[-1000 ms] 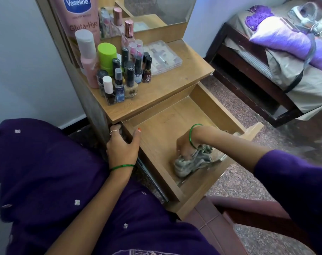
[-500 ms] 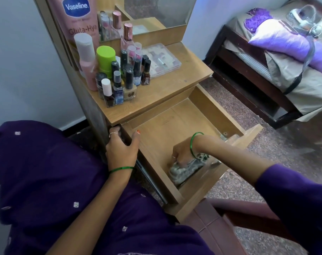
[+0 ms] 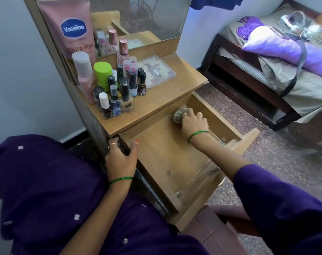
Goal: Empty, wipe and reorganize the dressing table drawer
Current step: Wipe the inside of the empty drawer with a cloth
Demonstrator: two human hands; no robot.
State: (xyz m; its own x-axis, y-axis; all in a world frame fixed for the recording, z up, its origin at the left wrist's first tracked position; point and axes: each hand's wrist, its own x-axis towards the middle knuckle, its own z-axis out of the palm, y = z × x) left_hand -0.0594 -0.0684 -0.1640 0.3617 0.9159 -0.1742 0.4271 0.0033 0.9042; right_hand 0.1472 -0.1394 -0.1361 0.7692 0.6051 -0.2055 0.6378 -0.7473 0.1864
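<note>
A person's left hand (image 3: 120, 159) grips the near-left corner of the pulled-out drawer (image 3: 172, 162) beneath the table (image 3: 156, 100). The right hand (image 3: 193, 122) clutches a crumpled cloth (image 3: 178, 115), pressing it into the drawer's far corner.

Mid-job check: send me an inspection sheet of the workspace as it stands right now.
Surface: wooden tabletop, crowded on its left part.
Job's things: drawer pulled open, inside bare apart from the cloth at its far end.
Clutter: nail polish bottles, lotion tube, clear plastic case on the tabletop.
Grippers: left hand grips the drawer's near-left edge; right hand presses on the cloth.
Cables: thin cords on the bed, far right.
Surroundings: mirror, speckled floor.
</note>
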